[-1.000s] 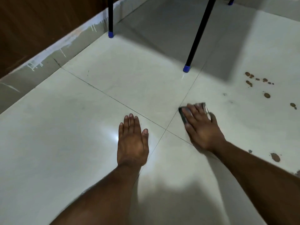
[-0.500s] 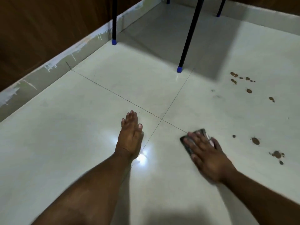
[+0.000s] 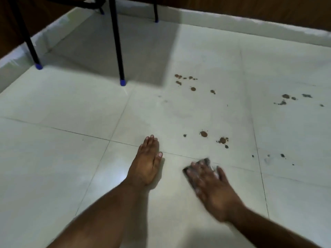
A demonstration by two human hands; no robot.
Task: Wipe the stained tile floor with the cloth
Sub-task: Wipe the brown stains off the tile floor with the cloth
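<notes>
A small dark grey cloth (image 3: 206, 161) lies flat on the pale tile floor (image 3: 71, 108), mostly hidden under my right hand (image 3: 213, 187), which presses it down with straight fingers and is blurred by motion. My left hand (image 3: 147, 162) rests flat on the floor a little to the left, fingers straight, holding nothing. Brown stains (image 3: 203, 134) dot the tile just beyond the cloth. A second cluster of brown spots (image 3: 186, 81) lies farther back. Grey smudges (image 3: 286, 99) mark the tile at the right.
Black furniture legs with blue feet stand at the back left, one (image 3: 122, 82) near the middle and another (image 3: 38, 66) by the left skirting. A pale skirting (image 3: 250, 22) and brown wall bound the floor at the back.
The view has swung right, showing more stained tile. My right hand with the cloth slid back toward me across the grout line. My left hand stays flat on the floor.
</notes>
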